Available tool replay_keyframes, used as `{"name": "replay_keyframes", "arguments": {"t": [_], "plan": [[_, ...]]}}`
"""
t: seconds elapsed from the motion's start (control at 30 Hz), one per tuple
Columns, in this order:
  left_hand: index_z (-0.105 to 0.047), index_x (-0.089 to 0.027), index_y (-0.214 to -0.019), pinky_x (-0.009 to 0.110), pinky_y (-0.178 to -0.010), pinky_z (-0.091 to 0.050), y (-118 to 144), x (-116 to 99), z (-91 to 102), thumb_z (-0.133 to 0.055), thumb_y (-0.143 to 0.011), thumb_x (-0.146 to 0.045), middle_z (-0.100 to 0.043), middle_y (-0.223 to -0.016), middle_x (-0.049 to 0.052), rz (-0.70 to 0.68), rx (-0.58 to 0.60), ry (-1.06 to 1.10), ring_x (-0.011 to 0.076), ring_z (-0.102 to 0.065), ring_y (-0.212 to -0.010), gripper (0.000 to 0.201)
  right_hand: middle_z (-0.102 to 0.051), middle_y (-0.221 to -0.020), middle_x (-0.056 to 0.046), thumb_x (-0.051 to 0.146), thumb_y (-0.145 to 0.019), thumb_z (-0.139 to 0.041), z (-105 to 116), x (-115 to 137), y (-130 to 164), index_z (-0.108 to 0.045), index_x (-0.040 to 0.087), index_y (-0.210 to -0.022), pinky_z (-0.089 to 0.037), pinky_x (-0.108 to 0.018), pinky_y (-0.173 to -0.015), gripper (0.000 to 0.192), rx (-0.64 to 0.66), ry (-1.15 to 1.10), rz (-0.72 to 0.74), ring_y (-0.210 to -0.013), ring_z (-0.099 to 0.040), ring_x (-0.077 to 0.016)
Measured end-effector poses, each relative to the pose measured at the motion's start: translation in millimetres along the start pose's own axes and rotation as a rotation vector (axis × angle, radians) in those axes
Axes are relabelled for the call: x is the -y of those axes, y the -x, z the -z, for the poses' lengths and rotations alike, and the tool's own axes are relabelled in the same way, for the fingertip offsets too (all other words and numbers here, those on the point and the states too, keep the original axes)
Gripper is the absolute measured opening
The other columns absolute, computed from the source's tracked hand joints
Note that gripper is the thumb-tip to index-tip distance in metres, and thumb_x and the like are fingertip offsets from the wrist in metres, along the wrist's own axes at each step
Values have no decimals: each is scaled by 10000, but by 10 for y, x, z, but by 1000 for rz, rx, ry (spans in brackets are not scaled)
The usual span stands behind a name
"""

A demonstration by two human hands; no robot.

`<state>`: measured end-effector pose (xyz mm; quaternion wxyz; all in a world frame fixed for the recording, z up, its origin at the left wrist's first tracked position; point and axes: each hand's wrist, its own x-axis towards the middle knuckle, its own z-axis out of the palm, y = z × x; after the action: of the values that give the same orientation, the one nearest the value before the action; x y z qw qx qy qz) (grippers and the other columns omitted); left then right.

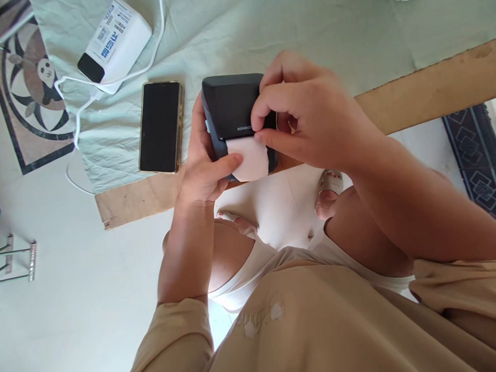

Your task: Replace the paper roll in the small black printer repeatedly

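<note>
Left hand cradling label printer, right hand pinching white label

The floor was pale and smooth, with bright light on it. A pale green cloth lay over a low wooden board. On the left, a floor tile had a round picture with a panda. A dark blue patterned rug lay at the right. Thin metal legs stood at the left edge.

Phone, power bank, cable crowd left; cloth bare ahead, right.
</note>
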<state>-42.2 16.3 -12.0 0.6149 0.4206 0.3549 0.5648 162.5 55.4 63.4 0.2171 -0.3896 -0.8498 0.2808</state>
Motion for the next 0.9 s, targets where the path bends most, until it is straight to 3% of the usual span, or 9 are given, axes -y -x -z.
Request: {"name": "replay_keyframes", "arguments": {"t": [0.07,0.17,0.27,0.33,0.43,0.6,0.77,0.9], "plan": [[-532,-312,-1318,348,-739,-573,15,-38,-50,-917,-670,-422,-680,-1222,46,-6,2,16,312,-668,-1192,762,-636,-1214,-22,253,-913,-604,-1,30,13,-698,242,-964,-552,-325,-814,108,31,1,13,-779,-584,-115],[-606,-281,-1217,397,-874,-586,61,-96,-137,-829,-779,-552,-699,-1183,60,42,-89,-19,348,-596,-1331,562,-603,-1346,-44,271,-930,-576,3,86,42,-670,280,-1127,-570,-348,-766,218,1,-5,-9,-849,-623,-160],[-663,-269,-1145,438,-886,-583,101,-123,-186,-802,-807,-514,-716,-1072,73,87,-148,-55,375,-603,-1326,440,-464,-1584,-63,300,-913,-591,9,125,59,-597,275,-1359,-576,-366,-735,447,-33,-18,-57,-803,-638,-145],[-680,-274,-1150,442,-844,-582,105,-117,-181,-805,-788,-490,-725,-1042,78,92,-148,-56,387,-622,-1296,439,-460,-1613,-43,299,-912,-581,15,134,58,-551,277,-1443,-567,-364,-736,532,10,-23,-47,-831,-658,-152],[-681,-305,-1169,443,-782,-578,89,-92,-143,-814,-750,-500,-743,-1093,79,112,-145,-69,403,-637,-1275,481,-525,-1562,-22,257,-905,-581,23,143,49,-555,269,-1443,-554,-362,-745,539,52,-24,-29,-1053,-680,-217],[-657,-377,-1237,477,-765,-580,93,-116,-130,-830,-707,-535,-746,-1143,68,143,-146,-80,416,-646,-1270,580,-508,-1574,-9,252,-914,-576,17,171,37,-561,280,-1407,-562,-389,-757,494,42,19,-33,-1320,-589,-267],[-677,-350,-1191,495,-880,-587,67,-203,-194,-724,-777,-566,-743,-1204,51,150,-97,13,392,-582,-1378,469,-470,-1619,37,271,-923,-562,-30,142,28,-516,342,-1418,-592,-387,-817,502,28,17,-41,-1288,-622,-267],[-693,-292,-1090,522,-1023,-539,-1,-170,-178,-659,-835,-609,-774,-1153,48,177,-97,68,398,-456,-1490,408,-484,-1611,-26,229,-909,-538,-55,122,42,-509,278,-1443,-579,-383,-834,537,-7,44,-46,-1365,-571,-286]]}}
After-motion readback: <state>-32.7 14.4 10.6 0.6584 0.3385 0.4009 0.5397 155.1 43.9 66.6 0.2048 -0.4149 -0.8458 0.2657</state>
